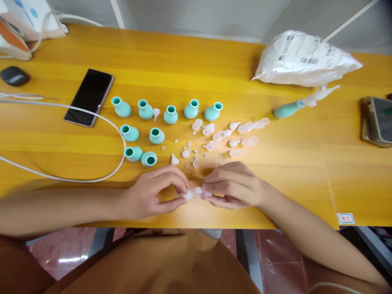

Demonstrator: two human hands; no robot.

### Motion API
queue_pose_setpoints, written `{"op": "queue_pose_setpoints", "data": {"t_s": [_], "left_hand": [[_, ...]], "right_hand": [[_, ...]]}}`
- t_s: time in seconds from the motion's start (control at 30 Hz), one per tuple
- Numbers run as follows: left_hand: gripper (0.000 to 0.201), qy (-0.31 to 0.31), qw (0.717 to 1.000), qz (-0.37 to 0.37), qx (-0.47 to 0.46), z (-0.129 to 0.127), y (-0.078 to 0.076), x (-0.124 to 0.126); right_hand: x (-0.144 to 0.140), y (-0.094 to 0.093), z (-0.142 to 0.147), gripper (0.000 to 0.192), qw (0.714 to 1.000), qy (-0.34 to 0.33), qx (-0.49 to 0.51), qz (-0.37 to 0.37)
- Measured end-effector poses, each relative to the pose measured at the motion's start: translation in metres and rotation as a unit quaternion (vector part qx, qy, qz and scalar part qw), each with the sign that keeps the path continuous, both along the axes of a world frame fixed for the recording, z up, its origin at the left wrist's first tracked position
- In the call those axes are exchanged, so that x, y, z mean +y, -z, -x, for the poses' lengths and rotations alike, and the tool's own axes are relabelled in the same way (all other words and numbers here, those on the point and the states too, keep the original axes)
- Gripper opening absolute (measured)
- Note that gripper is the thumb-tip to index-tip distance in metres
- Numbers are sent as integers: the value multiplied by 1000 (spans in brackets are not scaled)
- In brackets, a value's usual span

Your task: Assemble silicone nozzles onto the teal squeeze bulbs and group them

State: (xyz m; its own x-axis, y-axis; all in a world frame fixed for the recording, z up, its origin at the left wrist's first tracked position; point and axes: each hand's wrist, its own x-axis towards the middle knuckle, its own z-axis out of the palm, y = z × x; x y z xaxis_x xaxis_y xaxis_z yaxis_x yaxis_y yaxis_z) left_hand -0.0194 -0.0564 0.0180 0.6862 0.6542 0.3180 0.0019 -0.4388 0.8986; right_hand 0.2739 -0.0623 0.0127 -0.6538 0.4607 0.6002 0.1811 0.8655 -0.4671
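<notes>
Close to the table's front edge, my left hand [165, 190] pinches a whitish translucent plastic piece [188, 195] between thumb and fingertips. Opposite it, my right hand [234, 185] is closed on a clear plastic piece [206, 193] with a small white part at its near end. The two pieces lie in line, almost end to end; whether they touch I cannot tell. Just beyond my hands are scattered small rings [195, 159], a white funnel-shaped tip [174, 159] and several clear plastic parts [212, 145]. Teal rubber bulbs [157, 136] with open necks stand or lean further left.
A teal bulb with a clear nozzle [288, 109] lies at right, below a stuffed white plastic bag [306, 59]. A phone [89, 97], a mouse [14, 76] and a looping white cable [118, 126] occupy the left. A dark boxy device [376, 120] sits far right.
</notes>
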Motion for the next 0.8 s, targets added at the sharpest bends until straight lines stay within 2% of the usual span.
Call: {"op": "queue_pose_setpoints", "data": {"t_s": [0.23, 0.33, 0.53, 0.8], "left_hand": [[13, 1, 1000, -3, 0, 0, 1, 0], [13, 1, 1000, -1, 0, 0, 1, 0], [14, -6, 1000, -1, -1, 0, -1, 0], [15, -7, 1000, -9, 3, 1, -2, -2]], "right_hand": [[0, -1, -1, 11, 999, 0, -16, -33], [1, -8, -1, 9, 998, -3, -32, -52], [-2, -21, 2, 10, 997, 4, -59, -42], [-3, -19, 3, 12, 994, 10, -62, -88]]}}
